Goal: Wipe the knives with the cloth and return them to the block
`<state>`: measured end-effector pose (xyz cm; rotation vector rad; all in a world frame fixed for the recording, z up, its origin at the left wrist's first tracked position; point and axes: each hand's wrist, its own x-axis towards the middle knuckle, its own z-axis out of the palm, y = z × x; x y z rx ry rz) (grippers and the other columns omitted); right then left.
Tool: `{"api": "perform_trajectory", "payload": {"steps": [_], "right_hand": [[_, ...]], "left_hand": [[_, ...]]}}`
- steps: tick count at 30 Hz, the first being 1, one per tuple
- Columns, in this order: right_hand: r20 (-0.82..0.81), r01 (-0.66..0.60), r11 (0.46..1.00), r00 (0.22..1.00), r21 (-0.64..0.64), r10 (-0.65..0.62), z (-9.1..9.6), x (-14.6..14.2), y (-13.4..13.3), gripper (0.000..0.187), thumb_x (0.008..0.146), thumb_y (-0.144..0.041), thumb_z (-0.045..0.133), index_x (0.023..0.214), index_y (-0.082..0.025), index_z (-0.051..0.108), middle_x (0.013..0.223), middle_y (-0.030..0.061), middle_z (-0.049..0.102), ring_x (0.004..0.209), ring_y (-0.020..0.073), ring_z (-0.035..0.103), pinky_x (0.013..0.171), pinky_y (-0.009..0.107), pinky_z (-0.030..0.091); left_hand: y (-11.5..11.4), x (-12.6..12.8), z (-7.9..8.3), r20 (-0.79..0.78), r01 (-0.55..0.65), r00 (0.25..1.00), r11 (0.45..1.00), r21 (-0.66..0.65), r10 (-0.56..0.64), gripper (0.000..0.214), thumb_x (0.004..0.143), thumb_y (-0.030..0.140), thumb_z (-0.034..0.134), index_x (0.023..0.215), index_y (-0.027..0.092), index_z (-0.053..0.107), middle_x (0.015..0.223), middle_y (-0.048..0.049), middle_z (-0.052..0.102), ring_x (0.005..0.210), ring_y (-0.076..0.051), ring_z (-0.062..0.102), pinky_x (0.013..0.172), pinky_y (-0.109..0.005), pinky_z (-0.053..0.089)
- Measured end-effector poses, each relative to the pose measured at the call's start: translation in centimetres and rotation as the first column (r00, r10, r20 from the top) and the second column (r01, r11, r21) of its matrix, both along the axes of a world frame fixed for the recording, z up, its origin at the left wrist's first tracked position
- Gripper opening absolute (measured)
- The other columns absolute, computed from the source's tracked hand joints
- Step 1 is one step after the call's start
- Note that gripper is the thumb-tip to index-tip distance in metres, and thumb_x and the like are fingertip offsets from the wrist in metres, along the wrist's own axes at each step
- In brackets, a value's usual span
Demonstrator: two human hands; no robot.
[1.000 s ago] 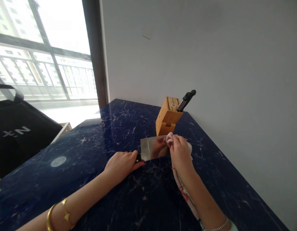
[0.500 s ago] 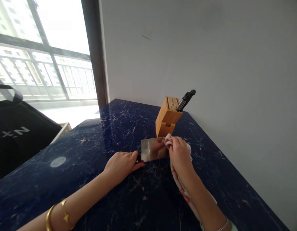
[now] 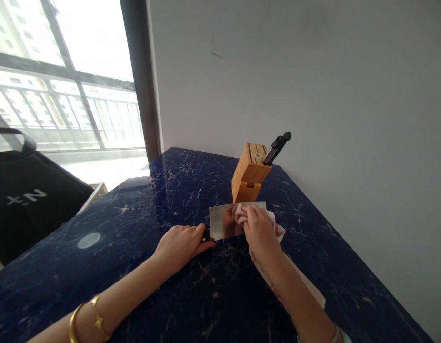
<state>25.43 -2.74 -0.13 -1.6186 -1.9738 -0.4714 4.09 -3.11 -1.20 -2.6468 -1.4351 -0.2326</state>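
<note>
My left hand (image 3: pixel 181 243) is closed round the black handle of a cleaver (image 3: pixel 219 223), whose broad shiny blade points to the right above the dark blue table. In my right hand (image 3: pixel 259 228) is a bunched white and pink cloth (image 3: pixel 241 214), pressed against the face of the blade. The rest of the cloth hangs down beneath my right wrist and forearm. Part of the blade is hidden by the cloth and hand; its far top corner shows beyond them. Just behind the cleaver stands a wooden knife block (image 3: pixel 247 178).
Black-handled utensils (image 3: pixel 276 148) stick out of the knife block's right side. The blue marbled table (image 3: pixel 135 209) meets a white wall on the right. A black bag (image 3: pixel 31 200) stands off its left edge, near a window. A pale round spot (image 3: pixel 89 240) marks the tabletop.
My right hand and the cloth have slid left along the blade toward the handle, uncovering the blade's far end. My left hand has stayed in place on the handle.
</note>
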Motion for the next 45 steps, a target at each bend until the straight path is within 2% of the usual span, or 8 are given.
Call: {"api": "perform_trajectory", "payload": {"steps": [7,14,20,25,30,36,40,45], "right_hand": [[-0.035,0.129,0.992,0.991,0.006,-0.129,0.0,0.6,0.1,0.011,0.079,-0.012,0.038,0.073,-0.018,0.047,0.074,0.0043,0.053,0.072,0.0174,0.045,0.066,0.028,0.032],[0.092,-0.024,0.999,0.995,-0.047,0.029,-0.3,-2.2,-0.5,0.015,0.077,-0.007,0.040,0.078,-0.019,0.049,0.077,0.0035,0.054,0.076,0.0176,0.045,0.070,0.029,0.030],[0.014,0.104,0.993,0.995,-0.046,-0.104,-0.1,-1.2,0.0,0.014,0.077,-0.008,0.039,0.078,-0.017,0.049,0.078,0.0053,0.054,0.077,0.0182,0.045,0.068,0.028,0.031],[0.090,-0.023,0.996,0.995,-0.088,0.031,-0.1,-2.1,-0.5,0.014,0.078,-0.009,0.040,0.079,-0.018,0.049,0.079,0.0040,0.054,0.077,0.0178,0.045,0.070,0.029,0.030],[0.075,0.067,0.996,0.995,-0.058,-0.062,-0.6,-1.8,-0.5,0.014,0.078,-0.008,0.040,0.077,-0.018,0.049,0.077,0.0038,0.054,0.075,0.0179,0.044,0.069,0.029,0.029],[0.108,0.005,0.996,0.994,-0.091,0.005,-1.2,-1.9,-0.5,0.011,0.080,-0.011,0.042,0.079,-0.020,0.050,0.076,0.0030,0.054,0.076,0.0181,0.044,0.070,0.029,0.029],[0.056,0.054,0.995,0.997,-0.087,-0.049,-0.8,-1.1,-0.4,0.016,0.079,-0.009,0.041,0.084,-0.018,0.052,0.080,0.0047,0.055,0.078,0.0180,0.045,0.070,0.028,0.030],[0.000,0.090,0.990,0.996,-0.105,-0.091,0.1,0.0,-0.4,0.013,0.078,-0.010,0.042,0.077,-0.017,0.052,0.080,0.0055,0.055,0.078,0.0183,0.046,0.070,0.028,0.032]], "left_hand": [[0.0,0.2,0.1,-0.010,0.017,1.000,1.000,-0.001,-0.017,0.047,0.085,0.056,0.027,0.080,0.017,0.052,0.068,-0.0066,0.065,0.063,-0.023,0.064,0.053,-0.027,0.042],[0.0,0.1,0.0,-0.019,0.004,1.000,1.000,0.019,-0.004,0.046,0.086,0.055,0.026,0.079,0.017,0.052,0.067,-0.0065,0.065,0.062,-0.024,0.064,0.052,-0.028,0.041],[0.0,0.1,0.0,-0.014,0.029,0.999,0.999,0.036,-0.029,0.047,0.086,0.055,0.025,0.078,0.018,0.051,0.066,-0.0059,0.065,0.061,-0.026,0.064,0.050,-0.030,0.042],[0.0,0.0,-0.2,-0.006,0.020,1.000,0.999,0.048,-0.019,0.046,0.086,0.055,0.024,0.079,0.018,0.051,0.066,-0.0055,0.065,0.059,-0.027,0.064,0.049,-0.031,0.043],[0.1,0.0,-0.2,-0.017,0.004,1.000,0.999,0.043,-0.004,0.047,0.085,0.056,0.025,0.078,0.018,0.051,0.066,-0.0056,0.066,0.060,-0.026,0.064,0.049,-0.030,0.042],[0.3,-0.3,-0.1,-0.012,-0.022,1.000,0.999,0.026,0.022,0.048,0.085,0.058,0.024,0.079,0.018,0.050,0.066,-0.0049,0.066,0.060,-0.026,0.064,0.049,-0.029,0.041],[0.6,-0.9,-0.1,-0.007,-0.024,1.000,1.000,0.014,0.024,0.050,0.084,0.060,0.022,0.079,0.018,0.050,0.066,-0.0043,0.065,0.061,-0.025,0.064,0.049,-0.028,0.040],[1.2,-1.9,0.4,-0.018,-0.016,1.000,1.000,-0.015,0.016,0.052,0.082,0.062,0.023,0.078,0.019,0.052,0.068,-0.0040,0.065,0.061,-0.023,0.064,0.049,-0.027,0.037]]}}
